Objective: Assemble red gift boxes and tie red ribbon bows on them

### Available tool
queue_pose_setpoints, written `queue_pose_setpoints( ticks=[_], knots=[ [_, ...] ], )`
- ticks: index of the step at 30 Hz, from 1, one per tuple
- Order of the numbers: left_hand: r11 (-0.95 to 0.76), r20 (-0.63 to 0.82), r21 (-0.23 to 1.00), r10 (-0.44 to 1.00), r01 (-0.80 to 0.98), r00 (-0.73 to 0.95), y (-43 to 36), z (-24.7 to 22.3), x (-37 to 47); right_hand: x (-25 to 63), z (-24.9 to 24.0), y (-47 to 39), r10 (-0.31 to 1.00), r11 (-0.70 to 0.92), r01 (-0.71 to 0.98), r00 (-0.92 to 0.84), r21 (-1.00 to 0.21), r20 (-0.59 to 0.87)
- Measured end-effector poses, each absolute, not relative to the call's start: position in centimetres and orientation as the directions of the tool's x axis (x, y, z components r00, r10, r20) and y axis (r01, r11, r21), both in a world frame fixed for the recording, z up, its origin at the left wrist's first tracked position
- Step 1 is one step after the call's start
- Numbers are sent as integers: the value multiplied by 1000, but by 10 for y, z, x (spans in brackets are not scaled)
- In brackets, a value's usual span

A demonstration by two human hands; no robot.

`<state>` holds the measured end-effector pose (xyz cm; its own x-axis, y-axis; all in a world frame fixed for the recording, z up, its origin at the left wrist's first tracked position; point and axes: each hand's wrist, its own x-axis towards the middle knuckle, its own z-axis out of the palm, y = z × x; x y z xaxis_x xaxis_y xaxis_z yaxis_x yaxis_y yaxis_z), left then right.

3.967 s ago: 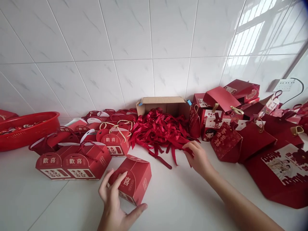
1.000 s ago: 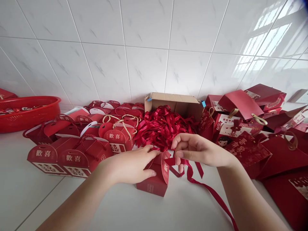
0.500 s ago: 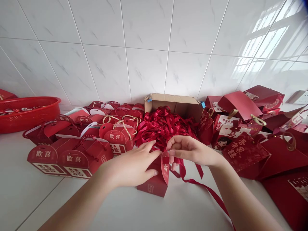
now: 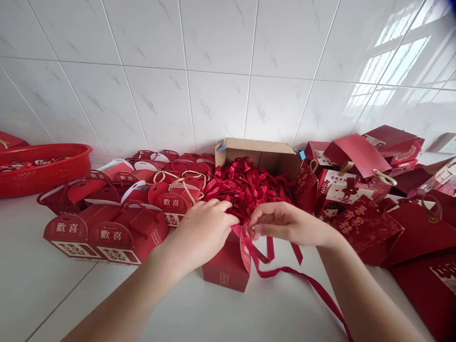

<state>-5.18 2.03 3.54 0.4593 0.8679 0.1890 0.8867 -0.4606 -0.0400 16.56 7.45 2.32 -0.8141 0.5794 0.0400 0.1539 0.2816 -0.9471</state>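
A small red gift box (image 4: 226, 266) stands on the white surface, its rounded end flap facing right. My left hand (image 4: 206, 230) is over the box's upper left, fingers closed on a red ribbon at the box top. My right hand (image 4: 280, 223) is at the flap's right side, thumb and fingertips pinched close together; whatever is between them is too small to tell. The long red ribbon (image 4: 302, 274) runs from the box top down past the flap and trails to the lower right, passing by my right forearm.
Behind the hands, a cardboard box (image 4: 256, 145) spills a heap of red ribbons (image 4: 245, 185). Finished-looking red boxes (image 4: 114, 237) with cord handles crowd the left, beside a red basket (image 4: 46, 175). More red boxes (image 4: 374, 228) pile up at the right, against the tiled wall.
My left hand has drawn its fingers together and lifted off the box's side toward its top. The ribbon has been pulled leftward over the box top.
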Motion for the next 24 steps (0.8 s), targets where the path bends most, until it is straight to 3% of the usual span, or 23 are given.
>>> queue_pose_setpoints(
  ticks=[4,9,13,17,20,24],
  knots=[
    [-388,337,87,878,918,339,15,47,-53,167,28,71,717,326,174,-686,-929,123],
    [-357,408,167,874,919,265,7,59,-46,144,21,62,679,252,30,-717,-967,155],
    [-283,265,203,938,937,226,0,58,-52,144,26,55,720,256,-60,-654,-965,232],
    [-204,-2,206,978,957,209,-3,45,-69,164,40,46,789,354,-135,-488,-925,373],
    [-172,-191,182,960,968,206,-1,39,-76,179,51,37,810,484,-152,-295,-862,507],
    [-198,-221,185,946,963,237,8,39,-74,205,60,31,723,691,-134,84,-711,686]
  ],
)
